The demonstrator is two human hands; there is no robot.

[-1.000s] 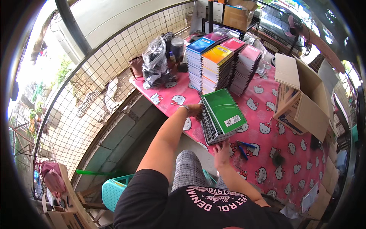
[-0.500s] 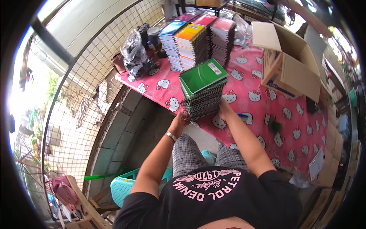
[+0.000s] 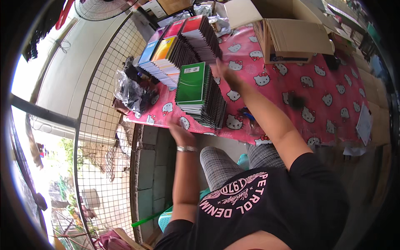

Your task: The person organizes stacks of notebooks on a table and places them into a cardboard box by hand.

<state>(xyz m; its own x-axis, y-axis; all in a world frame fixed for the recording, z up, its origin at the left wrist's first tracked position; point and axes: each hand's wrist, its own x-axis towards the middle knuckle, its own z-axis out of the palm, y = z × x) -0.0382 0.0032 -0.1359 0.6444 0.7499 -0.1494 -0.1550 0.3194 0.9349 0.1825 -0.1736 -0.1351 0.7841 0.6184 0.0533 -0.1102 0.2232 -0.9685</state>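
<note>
A stack of green-covered spiral notebooks stands near the front edge of the pink table, its black coils facing right. My right hand is beside the far right side of this stack, fingers stretched out and nothing held. Whether it still brushes the coils, I cannot tell. Just off the stack's near left corner, my left hand is somewhat blurred, its fingers extended and empty. Directly behind the green stack rise taller stacks of notebooks with yellow covers, blue covers and red covers.
An open cardboard box sits at the back right. A clear plastic bag with dark contents lies at the table's left end, by a wire grid. A blue pen-like item rests right of the green stack. A fan is at the upper left.
The green notebooks, held between both hands before, now stand on the table against the other stacks. Both hands have let go and moved apart. The view has shifted.
</note>
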